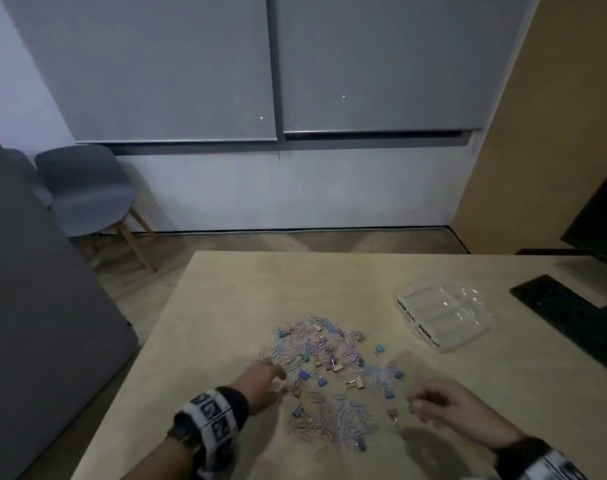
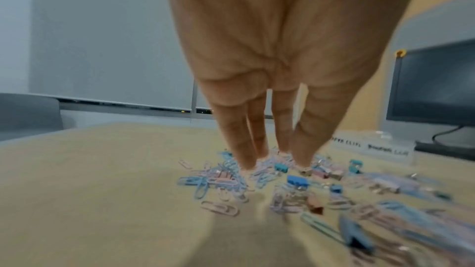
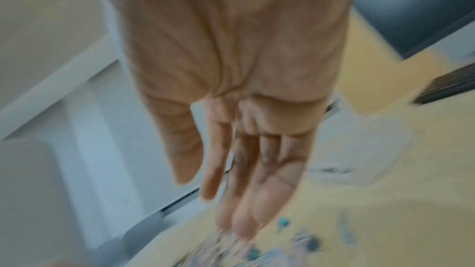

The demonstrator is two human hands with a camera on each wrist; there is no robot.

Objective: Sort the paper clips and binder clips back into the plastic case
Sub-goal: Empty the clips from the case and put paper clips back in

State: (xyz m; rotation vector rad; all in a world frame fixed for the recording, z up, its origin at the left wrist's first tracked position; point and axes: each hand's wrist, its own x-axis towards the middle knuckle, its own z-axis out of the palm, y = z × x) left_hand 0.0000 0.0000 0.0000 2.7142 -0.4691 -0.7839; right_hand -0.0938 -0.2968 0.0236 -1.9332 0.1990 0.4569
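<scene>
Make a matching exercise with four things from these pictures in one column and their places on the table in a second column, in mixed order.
Things:
1. plastic case
2. keyboard
3. left hand
4. right hand

Places:
A. far right edge of the table
B. at the left side of the clip pile
C. beyond the pile, to its right, nothing in it
D. at the right side of the clip pile

Pairs: 1-C, 2-A, 3-B, 4-D

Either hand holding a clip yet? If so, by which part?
Nothing is held. The left hand reaches with straight fingers into the clip pile; the right hand hovers loosely curled beside it, holding no clip.
</scene>
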